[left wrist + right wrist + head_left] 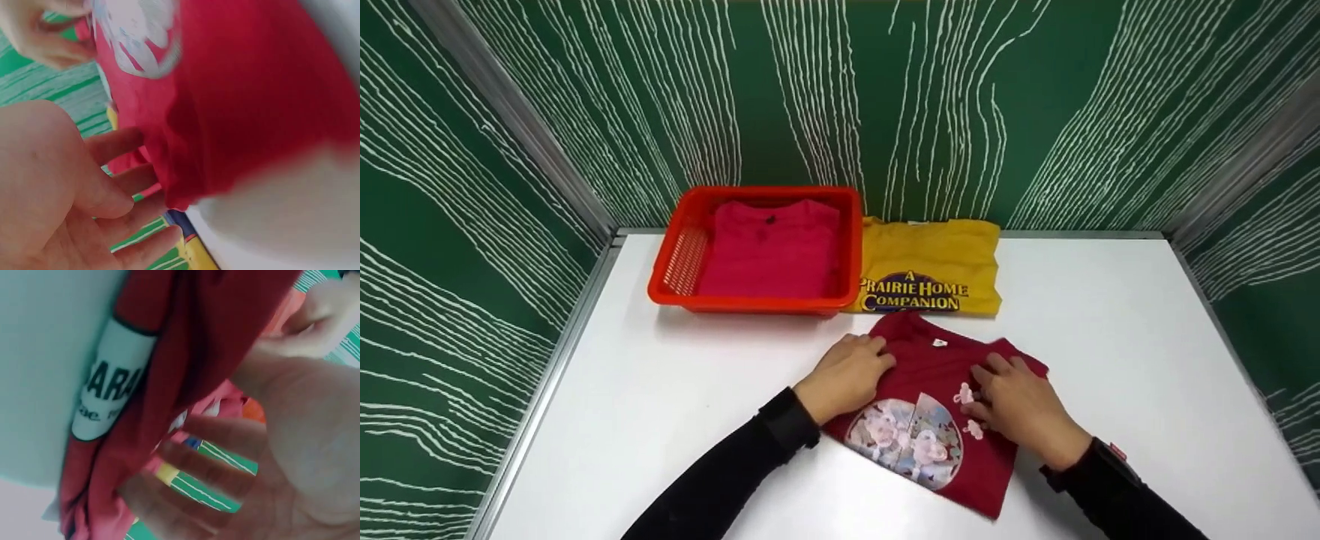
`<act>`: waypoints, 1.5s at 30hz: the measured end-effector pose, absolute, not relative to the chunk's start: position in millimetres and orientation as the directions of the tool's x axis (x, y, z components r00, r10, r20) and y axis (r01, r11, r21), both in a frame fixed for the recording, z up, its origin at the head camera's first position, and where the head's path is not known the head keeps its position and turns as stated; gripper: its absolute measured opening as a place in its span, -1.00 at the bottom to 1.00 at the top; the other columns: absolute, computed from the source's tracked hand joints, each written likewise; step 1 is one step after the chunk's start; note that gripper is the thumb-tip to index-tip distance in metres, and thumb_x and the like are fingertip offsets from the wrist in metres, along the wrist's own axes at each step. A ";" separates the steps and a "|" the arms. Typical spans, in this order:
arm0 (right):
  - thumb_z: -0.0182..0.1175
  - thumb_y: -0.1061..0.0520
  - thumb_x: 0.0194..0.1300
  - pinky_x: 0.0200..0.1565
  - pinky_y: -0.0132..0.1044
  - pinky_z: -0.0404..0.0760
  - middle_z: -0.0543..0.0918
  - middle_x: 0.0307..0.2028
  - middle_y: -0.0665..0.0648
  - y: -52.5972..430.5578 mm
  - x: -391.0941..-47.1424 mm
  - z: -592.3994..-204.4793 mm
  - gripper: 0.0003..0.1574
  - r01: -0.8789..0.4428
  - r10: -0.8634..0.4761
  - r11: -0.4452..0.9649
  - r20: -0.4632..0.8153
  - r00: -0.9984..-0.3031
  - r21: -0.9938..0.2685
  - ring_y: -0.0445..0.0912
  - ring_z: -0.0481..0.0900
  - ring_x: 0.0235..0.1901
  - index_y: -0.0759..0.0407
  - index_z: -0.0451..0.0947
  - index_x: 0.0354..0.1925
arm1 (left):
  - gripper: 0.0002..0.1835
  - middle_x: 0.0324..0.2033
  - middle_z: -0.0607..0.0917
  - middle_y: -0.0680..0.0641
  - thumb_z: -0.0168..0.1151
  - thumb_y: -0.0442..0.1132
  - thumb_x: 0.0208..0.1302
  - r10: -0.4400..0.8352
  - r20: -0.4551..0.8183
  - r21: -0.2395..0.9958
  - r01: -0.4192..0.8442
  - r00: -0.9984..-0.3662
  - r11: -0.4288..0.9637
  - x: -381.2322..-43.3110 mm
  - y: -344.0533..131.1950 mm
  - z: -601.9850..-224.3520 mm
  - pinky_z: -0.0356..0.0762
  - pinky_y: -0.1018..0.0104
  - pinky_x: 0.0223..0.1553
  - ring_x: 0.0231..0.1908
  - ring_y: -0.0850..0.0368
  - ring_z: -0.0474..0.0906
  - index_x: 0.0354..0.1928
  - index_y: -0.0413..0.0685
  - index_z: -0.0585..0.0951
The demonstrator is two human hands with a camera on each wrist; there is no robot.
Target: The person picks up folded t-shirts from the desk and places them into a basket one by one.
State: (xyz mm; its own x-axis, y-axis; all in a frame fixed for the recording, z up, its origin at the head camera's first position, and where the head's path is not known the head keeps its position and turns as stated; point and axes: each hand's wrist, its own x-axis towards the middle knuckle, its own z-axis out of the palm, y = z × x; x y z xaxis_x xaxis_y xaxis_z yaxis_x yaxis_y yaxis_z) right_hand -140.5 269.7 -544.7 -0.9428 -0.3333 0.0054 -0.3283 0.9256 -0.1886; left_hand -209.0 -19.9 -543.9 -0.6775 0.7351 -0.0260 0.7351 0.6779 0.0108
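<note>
A dark red folded T-shirt [919,367] with a round picture print lies at an angle at the front of the white table, its neckline toward the back. My left hand [846,379] rests on its left edge. In the left wrist view, the fingers [132,180] of that hand are extended against the cloth, thumb apart from it. On the shirt's right side, beside two small pink prints, lies my right hand [1024,405]. Blurred, fairly straight fingers [219,467] meet the fabric in the right wrist view, where a white printed patch [115,379] also shows.
A red plastic basket [750,304] stands at the back left with a folded pink shirt [772,255] inside. Beside it lies a folded yellow shirt [934,251] with lettering, close behind the dark red one. Green walls [922,112] with white lines enclose the table [1125,322].
</note>
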 end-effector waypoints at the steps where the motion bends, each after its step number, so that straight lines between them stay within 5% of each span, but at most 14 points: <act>1: 0.61 -0.10 0.30 -0.15 0.12 0.77 0.68 0.03 0.27 269.8 -145.1 -545.0 -0.25 -0.349 -0.355 0.917 0.003 -0.935 -0.196 0.18 0.57 -0.08 0.36 0.73 0.25 | -0.68 0.07 0.75 -0.05 0.21 -0.25 0.50 0.727 -0.019 -0.005 0.728 -0.686 0.686 -205.0 -23.4 -544.4 0.62 0.13 0.17 0.07 -0.02 0.69 0.16 0.11 0.80; 9: 0.52 0.06 0.42 0.39 0.31 0.62 0.62 0.38 0.40 261.3 -173.7 -548.3 -0.26 -0.389 -0.413 0.871 -0.018 -0.911 -0.301 0.35 0.56 0.37 0.37 0.60 0.42 | -0.77 -0.12 0.77 -0.05 0.23 -0.21 0.49 0.673 -0.017 -0.069 0.672 -0.740 0.737 -189.2 -38.5 -539.9 0.58 0.12 0.00 -0.06 -0.03 0.69 0.02 0.04 0.81; 19: 0.55 -0.03 0.38 0.25 0.29 0.72 0.63 0.38 0.42 260.3 -150.7 -552.4 -0.23 -0.362 -0.367 0.902 0.025 -0.930 -0.235 0.39 0.56 0.34 0.36 0.63 0.38 | -0.46 0.37 0.67 -0.03 0.24 -0.30 0.40 0.686 -0.015 0.049 0.684 -0.728 0.728 -210.7 -52.2 -552.8 0.48 0.02 0.54 0.42 -0.05 0.56 0.41 0.13 0.69; 28: 0.52 -0.06 0.42 0.25 0.37 0.71 0.55 0.49 0.43 260.6 -159.3 -551.4 -0.15 -0.335 -0.357 0.904 -0.041 -0.933 -0.265 0.41 0.49 0.47 0.34 0.55 0.48 | -0.45 0.33 0.64 -0.09 0.30 -0.23 0.40 0.629 -0.035 0.026 0.629 -0.776 0.777 -214.7 -47.7 -553.0 0.59 0.00 0.36 0.29 -0.10 0.59 0.43 0.14 0.68; 35: 0.48 -0.03 0.47 0.32 0.34 0.67 0.55 0.49 0.43 264.4 -166.6 -548.2 -0.25 -0.348 -0.372 0.881 -0.012 -0.928 -0.320 0.40 0.49 0.48 0.32 0.59 0.44 | -0.41 0.42 0.64 -0.13 0.28 -0.26 0.37 0.598 -0.020 0.085 0.594 -0.801 0.800 -219.3 -53.2 -554.5 0.49 -0.08 0.52 0.40 -0.14 0.59 0.46 0.06 0.65; 45: 0.45 0.11 0.47 0.07 0.24 0.72 0.80 -0.01 0.32 295.0 -167.8 -537.8 -0.59 -0.226 -0.191 0.858 0.121 -0.974 -0.462 0.24 0.74 -0.03 0.35 0.76 0.15 | -0.70 0.10 0.81 -0.20 0.26 -0.18 0.60 0.478 0.217 0.238 0.521 -0.851 0.820 -216.4 -83.8 -547.5 0.70 0.02 0.28 0.14 -0.16 0.74 0.15 -0.20 0.79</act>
